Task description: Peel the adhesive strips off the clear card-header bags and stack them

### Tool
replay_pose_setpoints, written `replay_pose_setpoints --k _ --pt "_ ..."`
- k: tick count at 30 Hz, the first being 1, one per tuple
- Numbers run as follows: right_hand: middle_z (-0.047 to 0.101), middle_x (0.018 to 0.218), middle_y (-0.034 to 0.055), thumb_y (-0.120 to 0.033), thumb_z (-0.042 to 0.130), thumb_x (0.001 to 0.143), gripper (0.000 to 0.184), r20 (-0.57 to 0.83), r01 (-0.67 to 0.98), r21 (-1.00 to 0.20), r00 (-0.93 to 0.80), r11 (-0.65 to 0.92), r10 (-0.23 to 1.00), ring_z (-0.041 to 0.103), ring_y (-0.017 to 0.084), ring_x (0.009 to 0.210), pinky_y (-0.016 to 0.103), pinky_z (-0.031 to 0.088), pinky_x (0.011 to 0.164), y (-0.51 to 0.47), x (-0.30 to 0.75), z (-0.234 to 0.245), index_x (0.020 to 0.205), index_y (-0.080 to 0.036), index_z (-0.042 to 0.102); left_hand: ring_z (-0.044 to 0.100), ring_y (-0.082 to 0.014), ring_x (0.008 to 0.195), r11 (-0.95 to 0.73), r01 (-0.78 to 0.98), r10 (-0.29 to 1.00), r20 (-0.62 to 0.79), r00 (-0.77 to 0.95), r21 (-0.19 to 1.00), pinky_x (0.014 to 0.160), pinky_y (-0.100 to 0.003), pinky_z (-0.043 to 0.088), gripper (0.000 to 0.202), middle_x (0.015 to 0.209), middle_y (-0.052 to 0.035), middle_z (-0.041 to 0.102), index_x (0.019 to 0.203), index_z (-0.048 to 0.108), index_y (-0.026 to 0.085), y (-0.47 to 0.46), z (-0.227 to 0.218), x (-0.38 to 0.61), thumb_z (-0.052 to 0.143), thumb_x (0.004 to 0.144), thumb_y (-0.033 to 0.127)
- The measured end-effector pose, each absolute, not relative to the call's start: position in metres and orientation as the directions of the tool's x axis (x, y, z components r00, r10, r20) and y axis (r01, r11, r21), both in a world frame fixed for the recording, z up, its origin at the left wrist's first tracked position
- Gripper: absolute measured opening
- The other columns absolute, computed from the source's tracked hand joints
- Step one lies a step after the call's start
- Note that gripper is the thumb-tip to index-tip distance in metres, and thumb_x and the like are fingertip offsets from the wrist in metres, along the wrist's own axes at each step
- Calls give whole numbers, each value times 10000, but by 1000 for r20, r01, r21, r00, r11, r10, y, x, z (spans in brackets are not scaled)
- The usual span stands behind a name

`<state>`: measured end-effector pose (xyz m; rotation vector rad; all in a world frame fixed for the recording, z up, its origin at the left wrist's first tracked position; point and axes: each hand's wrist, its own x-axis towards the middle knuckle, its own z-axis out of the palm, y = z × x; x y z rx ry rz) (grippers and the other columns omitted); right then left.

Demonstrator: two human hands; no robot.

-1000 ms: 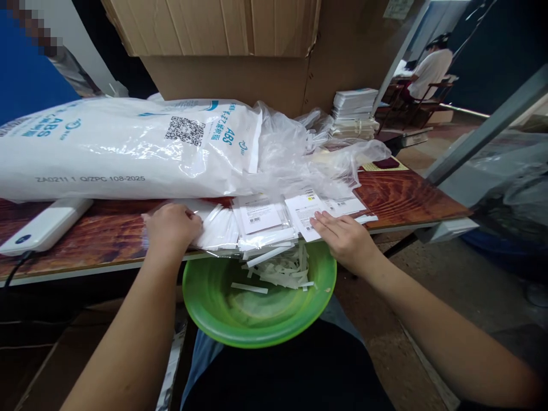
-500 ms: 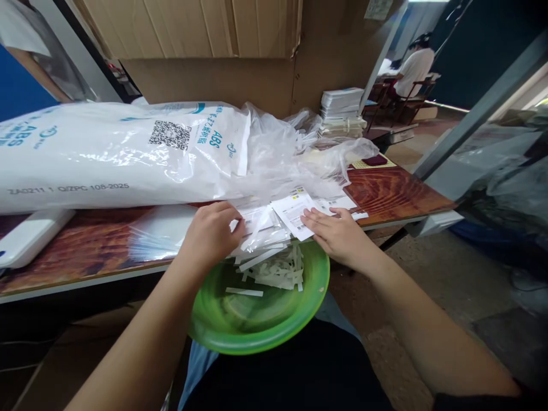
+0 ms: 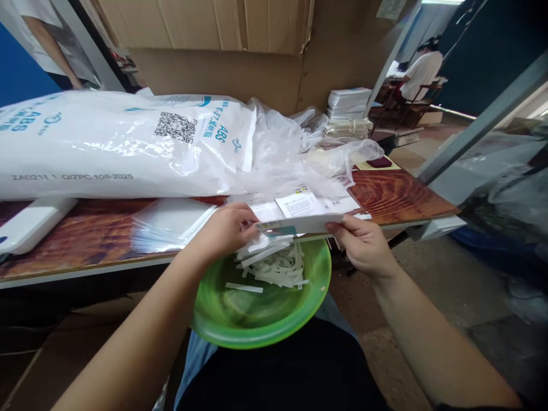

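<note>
My left hand and my right hand both pinch the ends of a flat clear packet with a printed card, held level just above a green bowl on my lap. The bowl holds several white paper strips. Behind the packet, more labelled packets lie in a loose pile at the wooden table's front edge. A stack of clear empty sleeves lies to the left of my left hand.
A big white ABS sack lies across the table, with crumpled clear plastic beside it. A white device sits at the left. Cardboard boxes stand behind, stacked booklets at the back right. A seated person is far right; another person stands far left.
My left hand moved right from the clear sleeves to the packet pile. Both hands lifted one packet off the pile and now hold it over the bowl.
</note>
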<state>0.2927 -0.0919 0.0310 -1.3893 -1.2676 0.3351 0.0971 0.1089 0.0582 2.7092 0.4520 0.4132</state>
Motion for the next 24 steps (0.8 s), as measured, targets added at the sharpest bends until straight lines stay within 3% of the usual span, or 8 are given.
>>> replay_pose_setpoints --k 4,7,13,18,20,24 --pt "688 1151 43 -189 459 932 299 514 753 -571 16 328 857 650 186 1042 398 444 954 -101 291 50 1150 -258 652 607 -163 786 -851 250 367 181 913 463 713 -273 450 295 947 -48 686 862 737 212 111 63 94 495 878 380" --pt "663 1201 45 -136 449 932 316 522 857 -346 -162 382 837 618 160 1117 384 380 987 -102 285 57 1189 -238 604 616 -155 781 -842 231 364 198 910 487 715 -264 462 291 969 -44 693 859 750 214 111 64 93 516 873 385" --pt "625 1261 77 -81 432 923 341 558 904 -83 -307 420 771 558 111 1187 310 421 892 -94 260 51 1234 -152 552 645 -166 825 -829 227 381 219 898 512 747 -266 487 265 1008 -37 708 865 763 220 107 67 94 561 851 392" --pt "622 1252 132 -119 411 938 327 558 931 148 -357 333 749 548 201 1185 365 403 928 -79 243 44 1220 -91 572 654 -176 901 -814 156 323 214 922 559 824 -276 498 262 1031 -30 713 935 752 226 101 72 96 547 866 374" --pt "606 1267 143 -131 395 942 344 536 951 172 -311 259 785 538 233 1171 402 381 924 -71 239 43 1235 -109 573 652 -180 916 -813 148 320 220 921 563 841 -284 498 260 1030 -29 714 953 743 226 100 73 97 541 870 365" --pt "627 1101 107 -169 468 910 367 510 989 43 -141 138 848 554 236 969 393 370 791 -62 235 50 1255 -224 580 649 -179 926 -818 172 355 248 901 549 854 -289 493 238 1020 -25 716 945 731 218 102 72 98 556 863 357"
